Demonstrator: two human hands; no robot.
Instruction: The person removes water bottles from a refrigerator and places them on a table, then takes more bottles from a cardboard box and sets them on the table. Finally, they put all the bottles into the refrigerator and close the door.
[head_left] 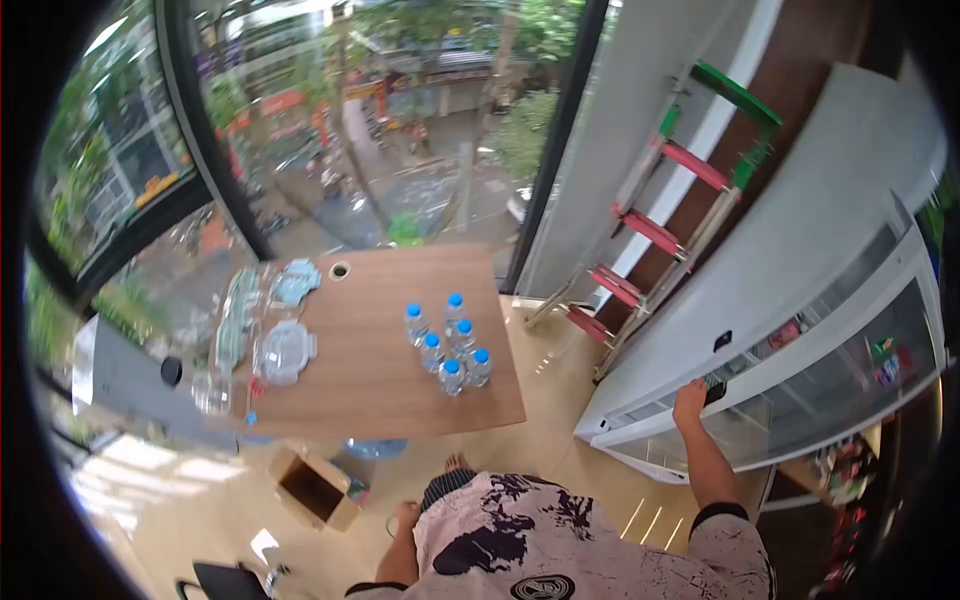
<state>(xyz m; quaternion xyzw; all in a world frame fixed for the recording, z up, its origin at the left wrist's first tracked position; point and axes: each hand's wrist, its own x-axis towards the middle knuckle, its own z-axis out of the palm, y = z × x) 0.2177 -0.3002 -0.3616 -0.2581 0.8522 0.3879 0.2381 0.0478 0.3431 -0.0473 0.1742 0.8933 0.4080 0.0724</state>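
Note:
My right hand (690, 402) is closed on the dark handle (716, 392) of a white glass-fronted fridge door (800, 400), with the arm stretched out to the right. The door stands ajar from the white fridge body (800, 230), and a few packets show behind the gap and glass. My left hand (407, 514) hangs low beside my hip, near the striped shorts. A thin loop shows beside it; its fingers are too small and blurred to read. Several clear bottles with blue caps (452, 372) stand grouped on the right part of the wooden table (370, 390).
Clear plastic containers (288, 352) lie at the table's left side. An open cardboard box (315, 490) is on the floor by a blue stool (375, 448). A red and green ladder (655, 232) leans between the window wall and fridge. A black chair (230, 580) is at lower left.

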